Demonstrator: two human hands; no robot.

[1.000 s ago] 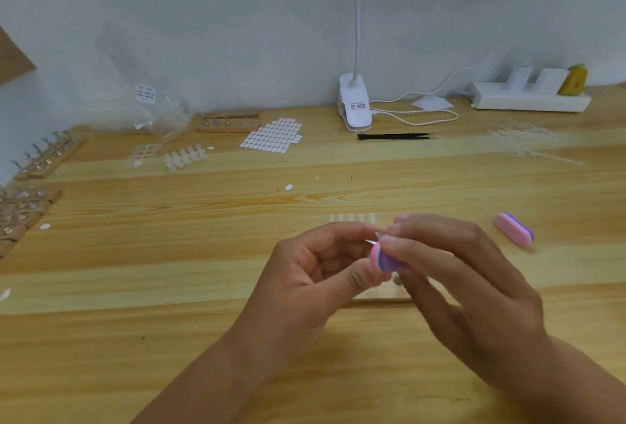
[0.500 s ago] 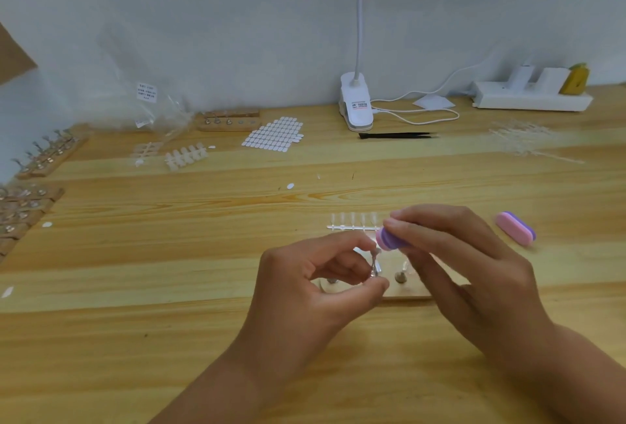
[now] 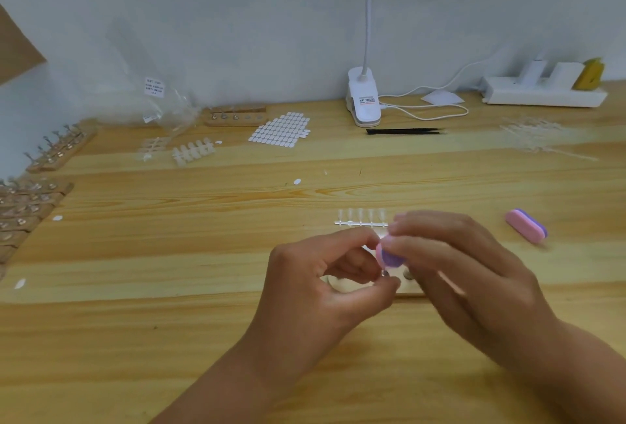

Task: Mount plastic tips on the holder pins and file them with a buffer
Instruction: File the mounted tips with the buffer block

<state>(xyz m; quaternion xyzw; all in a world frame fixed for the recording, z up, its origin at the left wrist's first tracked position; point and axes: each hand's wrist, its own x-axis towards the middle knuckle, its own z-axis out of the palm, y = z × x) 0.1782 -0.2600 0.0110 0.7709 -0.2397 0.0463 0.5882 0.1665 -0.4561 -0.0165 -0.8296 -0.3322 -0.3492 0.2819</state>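
My left hand (image 3: 325, 281) pinches a small metal holder pin (image 3: 383, 273) between thumb and fingers, just above a wooden holder block (image 3: 411, 290) that my hands mostly hide. My right hand (image 3: 450, 264) grips a pink and purple buffer (image 3: 388, 256), held against the top of the pin. Any tip on the pin is too small and blurred to make out. A strip of clear plastic tips (image 3: 360, 218) lies on the table just behind my hands.
A second pink and purple buffer (image 3: 526, 225) lies to the right. Black tweezers (image 3: 404, 131), a clip lamp (image 3: 363, 102) and a white sticker sheet (image 3: 281, 129) are at the back. Wooden holders with pins (image 3: 57, 152) line the left edge.
The buffer went up and back from the pin, then came down onto it again. My left hand lowered the pin toward the wooden block and holds it there.
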